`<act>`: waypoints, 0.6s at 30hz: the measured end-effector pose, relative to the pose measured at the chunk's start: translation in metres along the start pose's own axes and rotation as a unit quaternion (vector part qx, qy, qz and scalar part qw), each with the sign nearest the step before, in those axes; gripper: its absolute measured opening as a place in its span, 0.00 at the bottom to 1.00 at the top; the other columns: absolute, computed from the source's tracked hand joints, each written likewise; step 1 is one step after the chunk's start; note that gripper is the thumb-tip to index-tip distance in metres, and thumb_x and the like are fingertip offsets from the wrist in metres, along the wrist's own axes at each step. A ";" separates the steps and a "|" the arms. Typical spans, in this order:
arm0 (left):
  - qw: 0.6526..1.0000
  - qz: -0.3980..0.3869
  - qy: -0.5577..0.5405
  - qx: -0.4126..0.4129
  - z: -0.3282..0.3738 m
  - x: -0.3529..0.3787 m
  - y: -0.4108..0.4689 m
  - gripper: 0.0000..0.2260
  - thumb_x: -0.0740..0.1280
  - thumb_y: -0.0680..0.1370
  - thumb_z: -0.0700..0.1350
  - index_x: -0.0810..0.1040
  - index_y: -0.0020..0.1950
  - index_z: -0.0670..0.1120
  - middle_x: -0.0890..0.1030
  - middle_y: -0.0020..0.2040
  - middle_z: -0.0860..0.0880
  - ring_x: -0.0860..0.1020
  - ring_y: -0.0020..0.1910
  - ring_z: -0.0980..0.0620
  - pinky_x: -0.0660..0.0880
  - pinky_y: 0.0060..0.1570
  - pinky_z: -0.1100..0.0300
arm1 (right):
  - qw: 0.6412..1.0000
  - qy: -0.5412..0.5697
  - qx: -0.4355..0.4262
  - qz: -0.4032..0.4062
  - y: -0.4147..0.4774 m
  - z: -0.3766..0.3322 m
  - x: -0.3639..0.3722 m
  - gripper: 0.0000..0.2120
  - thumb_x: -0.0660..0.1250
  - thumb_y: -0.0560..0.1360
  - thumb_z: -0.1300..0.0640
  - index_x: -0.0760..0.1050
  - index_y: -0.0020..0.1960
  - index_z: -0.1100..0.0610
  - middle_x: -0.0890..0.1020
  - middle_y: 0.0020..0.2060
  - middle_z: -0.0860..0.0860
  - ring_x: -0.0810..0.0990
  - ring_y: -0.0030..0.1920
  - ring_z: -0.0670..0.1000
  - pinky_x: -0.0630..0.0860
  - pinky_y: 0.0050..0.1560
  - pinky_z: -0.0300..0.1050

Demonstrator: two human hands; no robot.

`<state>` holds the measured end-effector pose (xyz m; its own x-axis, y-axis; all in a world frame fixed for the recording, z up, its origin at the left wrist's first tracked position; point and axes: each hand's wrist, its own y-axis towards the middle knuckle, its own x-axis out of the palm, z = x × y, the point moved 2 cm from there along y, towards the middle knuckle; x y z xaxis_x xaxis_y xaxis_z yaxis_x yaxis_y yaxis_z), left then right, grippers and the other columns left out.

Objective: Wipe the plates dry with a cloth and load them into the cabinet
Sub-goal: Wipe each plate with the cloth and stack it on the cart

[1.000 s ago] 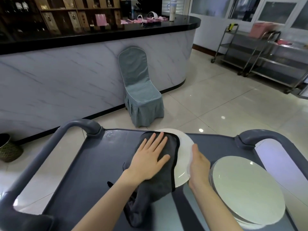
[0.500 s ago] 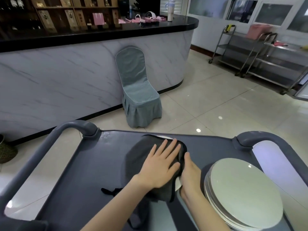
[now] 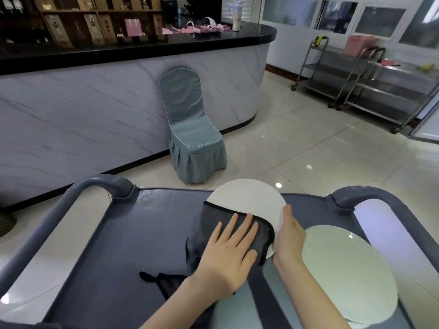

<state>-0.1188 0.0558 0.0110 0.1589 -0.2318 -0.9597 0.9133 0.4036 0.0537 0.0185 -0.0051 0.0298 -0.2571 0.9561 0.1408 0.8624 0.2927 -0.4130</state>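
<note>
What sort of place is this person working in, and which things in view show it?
Probably a restaurant or banquet hall: a marble-fronted bar counter with bottle shelves behind, a fabric-covered banquet chair, and stainless steel trolleys.

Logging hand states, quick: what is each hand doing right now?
Left hand: open, fingers flat, pressing the cloth onto the plate.
Right hand: grips the plate's rim.
</note>
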 end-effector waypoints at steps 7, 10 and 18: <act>0.999 0.036 -0.021 -0.023 -0.024 -0.003 0.040 0.28 0.47 0.83 0.59 0.41 0.81 0.56 0.35 0.79 0.60 0.32 0.77 0.57 0.39 0.78 0.48 | 0.997 -0.043 0.007 -0.070 -0.028 0.027 0.006 0.17 0.66 0.80 0.47 0.84 0.37 0.52 0.87 0.34 0.46 0.84 0.39 0.46 0.77 0.42 0.46; 0.997 0.063 -0.018 -0.030 -0.042 -0.012 0.046 0.29 0.46 0.81 0.63 0.42 0.81 0.57 0.39 0.80 0.59 0.35 0.78 0.57 0.40 0.78 0.48 | 0.993 -0.074 -0.009 -0.090 -0.028 0.023 0.003 0.17 0.67 0.79 0.49 0.82 0.44 0.63 0.85 0.41 0.59 0.84 0.42 0.59 0.78 0.47 0.49; 0.962 0.107 -0.223 -0.115 -0.075 -0.041 0.037 0.23 0.63 0.75 0.64 0.66 0.68 0.60 0.78 0.63 0.57 0.76 0.59 0.56 0.73 0.58 0.58 | 0.944 -0.220 -0.165 -0.183 -0.005 -0.019 -0.012 0.22 0.68 0.79 0.53 0.70 0.27 0.51 0.71 0.24 0.43 0.67 0.26 0.43 0.63 0.26 0.32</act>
<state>-0.1200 0.1463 0.0320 0.5256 -0.4583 -0.7167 0.7433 0.6573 0.1248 0.0256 -0.0188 0.0474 -0.6575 0.7271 -0.1974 0.7511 0.6531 -0.0963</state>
